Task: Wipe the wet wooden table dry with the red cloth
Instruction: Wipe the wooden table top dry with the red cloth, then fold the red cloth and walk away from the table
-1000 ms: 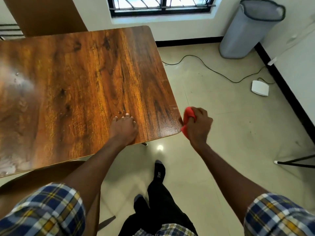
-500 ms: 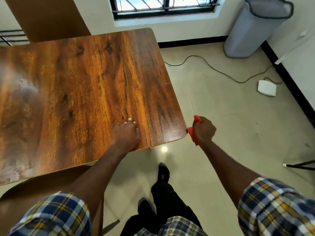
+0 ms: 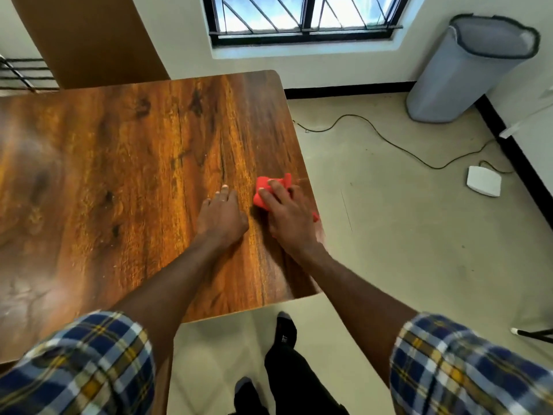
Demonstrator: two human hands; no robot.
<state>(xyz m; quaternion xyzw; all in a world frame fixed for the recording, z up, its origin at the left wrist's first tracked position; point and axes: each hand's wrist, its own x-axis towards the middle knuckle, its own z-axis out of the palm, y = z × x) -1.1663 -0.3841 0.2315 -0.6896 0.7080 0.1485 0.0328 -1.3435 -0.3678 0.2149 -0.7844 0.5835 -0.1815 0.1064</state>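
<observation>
While both hands lie flat near the desk's [image 3: 125, 163] right edge, the left hand [image 3: 222, 215] spread and bare, the right hand [image 3: 286, 217] presses the bunched red cloth [image 3: 265, 193] under its fingers, wet-looking desktop stretching far left.

no text, label, brand or number can be read here. a small pale mark sits on the black sock [image 3: 285, 330] on the floor below the hands, too blurred to make out.
</observation>
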